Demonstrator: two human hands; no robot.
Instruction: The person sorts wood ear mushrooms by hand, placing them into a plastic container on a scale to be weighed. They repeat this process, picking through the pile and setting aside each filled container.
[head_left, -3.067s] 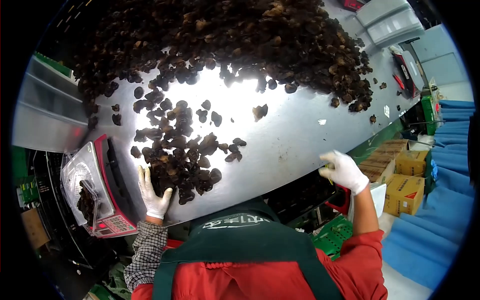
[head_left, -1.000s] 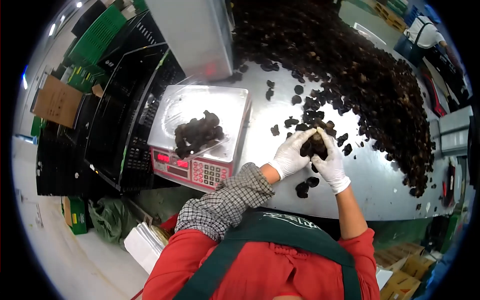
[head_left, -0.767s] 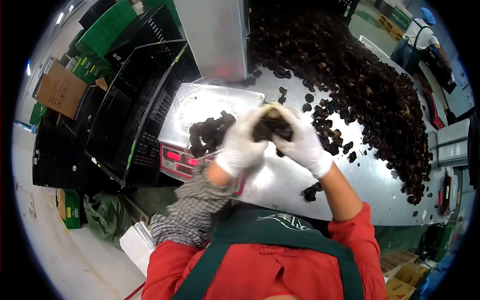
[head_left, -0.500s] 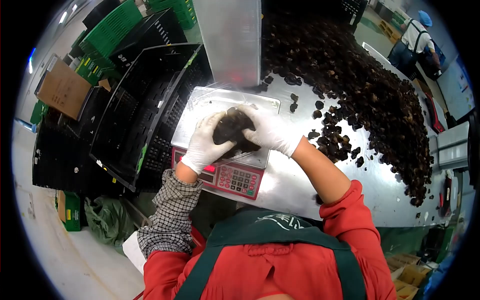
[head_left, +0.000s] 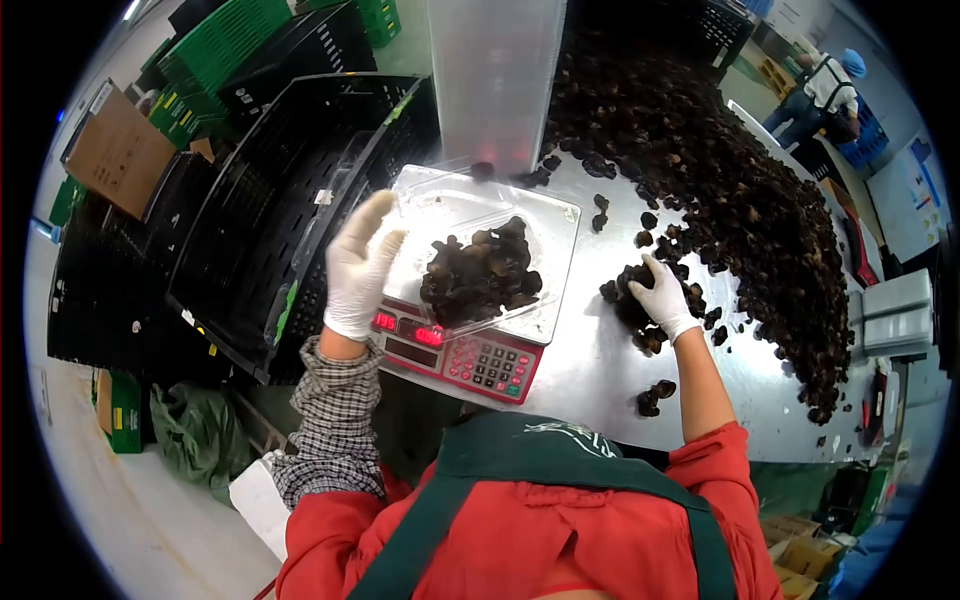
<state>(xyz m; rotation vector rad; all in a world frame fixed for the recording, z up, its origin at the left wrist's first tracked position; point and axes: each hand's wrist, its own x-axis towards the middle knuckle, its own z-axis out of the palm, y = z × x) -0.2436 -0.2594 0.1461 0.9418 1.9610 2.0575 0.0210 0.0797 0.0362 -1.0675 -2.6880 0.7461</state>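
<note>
A clear plastic tray [head_left: 468,216] lies on the digital scale [head_left: 565,255], with a heap of dark wood ear mushrooms [head_left: 482,275] in it. Red digits glow on the scale's display. Beside the tray's left side, over the scale's edge, my left hand [head_left: 360,270] in a white glove is raised with its fingers apart, holding nothing. Off to the right on the metal table, my gloved right hand [head_left: 660,298] has its fingers curled over a clump of loose wood ear mushrooms [head_left: 628,305]; its fingertips are partly hidden among the pieces.
A large pile of wood ear mushrooms [head_left: 740,190] covers the back right of the metal table [head_left: 590,370]. A tall stack of clear trays [head_left: 495,85] stands behind the scale. Black crates [head_left: 270,190] are at left. Another person [head_left: 825,95] works at far right.
Both hands have let go of the wood ear mushrooms, which now lie in the tray. My left hand has drawn back left; my right hand has moved right to loose pieces.
</note>
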